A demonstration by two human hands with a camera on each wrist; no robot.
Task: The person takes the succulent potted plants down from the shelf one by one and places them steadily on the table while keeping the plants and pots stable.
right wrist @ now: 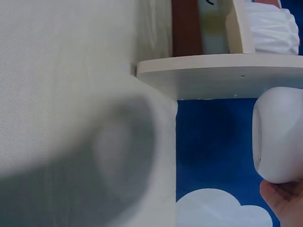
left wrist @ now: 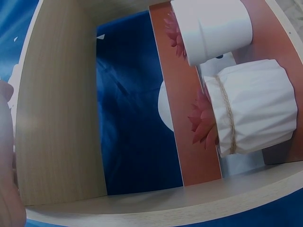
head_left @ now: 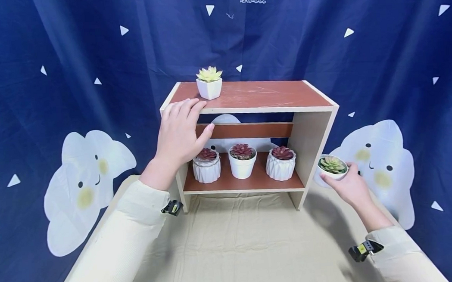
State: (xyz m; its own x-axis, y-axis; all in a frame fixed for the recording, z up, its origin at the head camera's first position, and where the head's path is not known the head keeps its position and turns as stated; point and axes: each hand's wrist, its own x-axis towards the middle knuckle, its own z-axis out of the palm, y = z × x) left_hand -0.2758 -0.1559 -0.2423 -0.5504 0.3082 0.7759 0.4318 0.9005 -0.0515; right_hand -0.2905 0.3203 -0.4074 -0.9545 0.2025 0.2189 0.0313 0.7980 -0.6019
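My right hand [head_left: 352, 186] grips a white pot with a green succulent [head_left: 333, 165], just right of the shelf's side panel. In the right wrist view the white pot [right wrist: 281, 137] is seen from beside and below, with fingers at its side. My left hand [head_left: 182, 130] reaches over the top left front corner of the small wooden shelf [head_left: 266, 94], its fingers extended and holding nothing. Whether it touches the board cannot be told. Just beyond its fingertips, a white faceted pot with a yellow-green succulent [head_left: 210, 89] stands on the top board.
On the lower board stand three white pots with dark red succulents: a left one [head_left: 207, 170], a middle one [head_left: 242, 168] and a right one [head_left: 281, 168]. A beige cloth [head_left: 232, 244] covers the table. Behind hangs a blue curtain [head_left: 157, 41] with clouds and triangles.
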